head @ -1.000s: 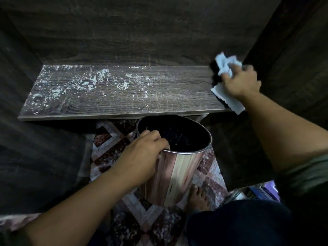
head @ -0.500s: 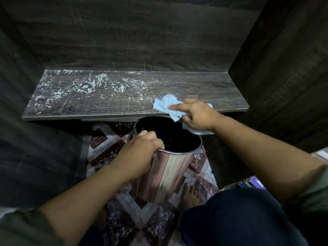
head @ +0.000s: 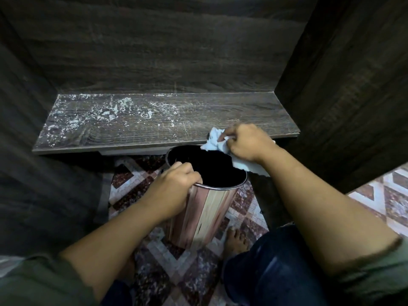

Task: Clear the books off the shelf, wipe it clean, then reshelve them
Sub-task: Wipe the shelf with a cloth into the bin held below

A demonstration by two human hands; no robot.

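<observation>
1. The shelf [head: 198, 120] is walled by a back panel [head: 176, 51], a left side panel [head: 22, 107] and a right side panel [head: 342, 96]; it is open to the front and above.
2. Its top carries only flat white dust [head: 110, 111] on the left half.
3. A metal bin [head: 205, 208], gripped at its rim by the left hand [head: 174, 188], blocks the space under the front edge, right of middle.
4. The right hand [head: 247, 144] and the cloth [head: 213, 141] it holds occupy the front edge there.
</observation>
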